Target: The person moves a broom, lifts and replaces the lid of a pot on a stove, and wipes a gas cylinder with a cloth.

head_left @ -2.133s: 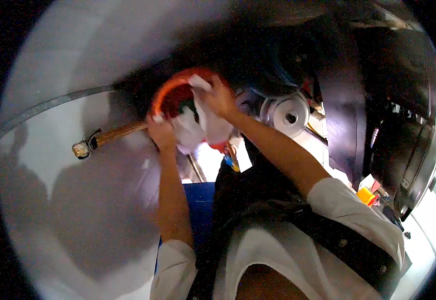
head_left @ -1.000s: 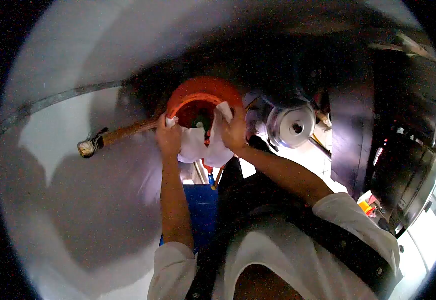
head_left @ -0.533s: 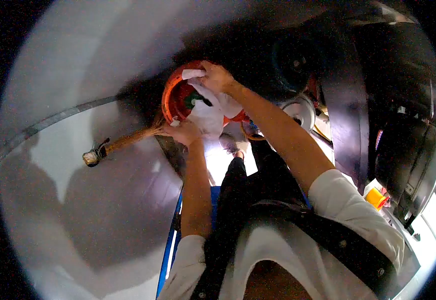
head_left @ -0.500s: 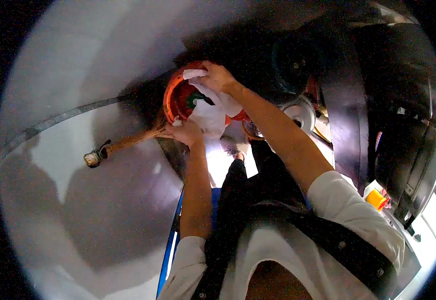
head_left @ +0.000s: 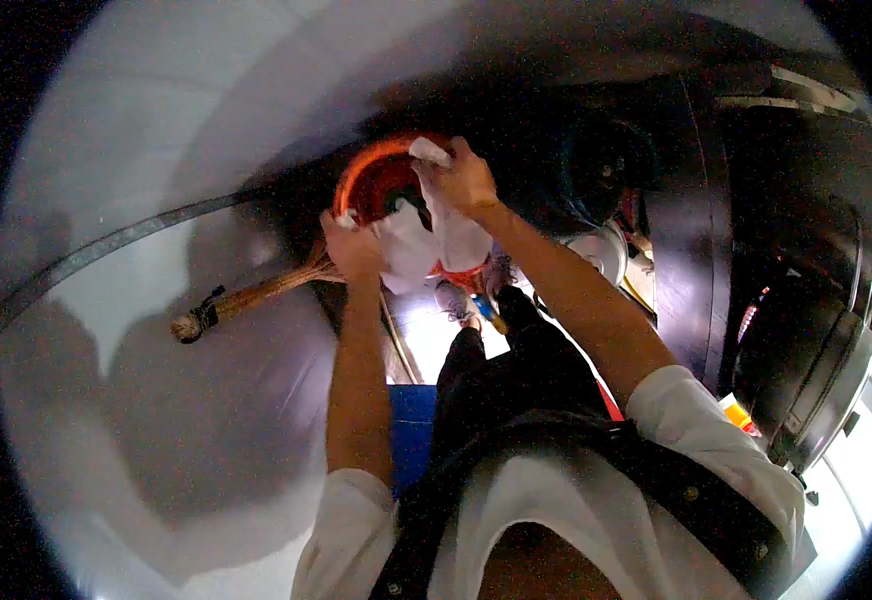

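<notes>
An orange-red bucket point(head_left: 356, 170) stands tilted in the dim corner, and a white cloth or bag point(head_left: 408, 246) hangs over its near side. My left hand point(head_left: 354, 246) is closed on the white material at the bucket's left rim. On the other side, my right hand point(head_left: 464, 182) grips a rolled or bunched end of the same material, above the bucket's right part. Between the two hands something dark green shows inside the bucket; its shape is unclear.
A bundled stick broom point(head_left: 256, 293) leans at the left wall, its bound end pointing left. To the right are a round metal lid point(head_left: 601, 252) and dark panels point(head_left: 681, 230). Below lie a blue surface point(head_left: 412, 425), my shoes and a yellow-red object point(head_left: 738, 414).
Both hands still hold the white material. My right hand has shifted right and slightly down, and my left hand slightly left and up. The view has tilted, showing more of the blue surface.
</notes>
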`<act>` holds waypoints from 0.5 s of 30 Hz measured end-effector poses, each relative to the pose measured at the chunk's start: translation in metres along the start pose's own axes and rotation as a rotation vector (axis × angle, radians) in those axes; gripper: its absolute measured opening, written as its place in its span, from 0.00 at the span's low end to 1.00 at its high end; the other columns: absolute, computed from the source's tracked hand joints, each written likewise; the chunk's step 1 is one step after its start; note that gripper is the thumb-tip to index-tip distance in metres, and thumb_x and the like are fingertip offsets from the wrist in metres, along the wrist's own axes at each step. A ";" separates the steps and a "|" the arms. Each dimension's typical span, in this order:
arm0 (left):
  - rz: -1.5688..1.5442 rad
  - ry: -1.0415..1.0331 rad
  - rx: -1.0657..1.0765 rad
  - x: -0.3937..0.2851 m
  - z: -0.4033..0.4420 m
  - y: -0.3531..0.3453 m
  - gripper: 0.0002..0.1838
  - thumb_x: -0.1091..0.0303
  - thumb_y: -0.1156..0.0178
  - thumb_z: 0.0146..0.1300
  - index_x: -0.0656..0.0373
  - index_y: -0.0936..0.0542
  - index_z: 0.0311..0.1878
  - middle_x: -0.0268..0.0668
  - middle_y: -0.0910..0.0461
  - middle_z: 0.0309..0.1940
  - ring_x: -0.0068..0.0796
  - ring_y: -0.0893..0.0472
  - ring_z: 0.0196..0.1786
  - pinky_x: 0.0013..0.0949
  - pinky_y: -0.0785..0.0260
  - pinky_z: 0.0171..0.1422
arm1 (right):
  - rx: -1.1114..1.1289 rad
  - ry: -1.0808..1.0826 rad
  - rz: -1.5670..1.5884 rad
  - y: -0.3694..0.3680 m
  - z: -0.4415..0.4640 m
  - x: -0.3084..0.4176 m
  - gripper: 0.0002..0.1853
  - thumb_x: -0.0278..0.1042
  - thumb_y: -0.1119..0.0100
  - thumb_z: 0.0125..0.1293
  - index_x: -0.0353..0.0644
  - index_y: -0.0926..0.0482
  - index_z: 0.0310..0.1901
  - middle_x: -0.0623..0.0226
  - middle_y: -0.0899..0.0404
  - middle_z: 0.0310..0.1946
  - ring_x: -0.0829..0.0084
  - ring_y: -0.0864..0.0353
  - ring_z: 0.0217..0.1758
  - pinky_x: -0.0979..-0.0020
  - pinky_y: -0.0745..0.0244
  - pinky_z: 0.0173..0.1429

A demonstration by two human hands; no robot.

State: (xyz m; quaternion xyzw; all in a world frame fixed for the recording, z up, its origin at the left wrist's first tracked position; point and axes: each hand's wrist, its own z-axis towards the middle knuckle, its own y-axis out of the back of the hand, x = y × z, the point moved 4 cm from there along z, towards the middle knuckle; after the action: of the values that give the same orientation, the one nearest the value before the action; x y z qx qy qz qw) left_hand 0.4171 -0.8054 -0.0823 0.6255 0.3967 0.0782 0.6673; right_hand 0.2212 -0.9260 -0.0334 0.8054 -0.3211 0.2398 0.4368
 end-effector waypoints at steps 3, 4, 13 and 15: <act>0.148 -0.234 0.092 0.074 0.055 -0.046 0.29 0.77 0.47 0.55 0.70 0.37 0.63 0.61 0.27 0.53 0.56 0.25 0.56 0.45 0.34 0.61 | -0.110 -0.047 0.008 -0.020 0.020 -0.001 0.35 0.54 0.33 0.53 0.37 0.31 0.56 0.46 0.19 0.40 0.46 0.19 0.44 0.52 0.23 0.47; 0.129 -0.182 0.163 0.082 0.061 -0.044 0.29 0.77 0.47 0.55 0.70 0.37 0.63 0.61 0.27 0.53 0.56 0.25 0.56 0.45 0.34 0.61 | -0.145 -0.049 0.074 -0.033 0.018 -0.009 0.35 0.52 0.34 0.54 0.36 0.32 0.56 0.46 0.19 0.39 0.44 0.19 0.43 0.51 0.23 0.45; -0.263 0.016 0.136 0.046 -0.064 0.057 0.30 0.75 0.45 0.54 0.70 0.36 0.62 0.59 0.26 0.51 0.54 0.25 0.56 0.47 0.33 0.58 | -0.403 0.246 0.094 -0.086 -0.111 -0.070 0.30 0.45 0.33 0.54 0.39 0.33 0.54 0.44 0.24 0.46 0.43 0.25 0.51 0.50 0.32 0.55; -0.156 -0.013 0.146 0.048 -0.052 0.051 0.30 0.76 0.45 0.53 0.71 0.36 0.62 0.60 0.25 0.51 0.55 0.24 0.55 0.46 0.32 0.57 | -0.350 0.206 0.071 -0.075 -0.103 -0.054 0.25 0.42 0.38 0.58 0.35 0.33 0.50 0.41 0.23 0.41 0.42 0.23 0.46 0.52 0.28 0.49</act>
State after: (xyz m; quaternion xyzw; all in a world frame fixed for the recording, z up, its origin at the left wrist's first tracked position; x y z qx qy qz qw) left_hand 0.4365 -0.7257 -0.0518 0.6402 0.4446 -0.0074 0.6265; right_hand 0.2278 -0.7904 -0.0589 0.6766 -0.3396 0.2764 0.5921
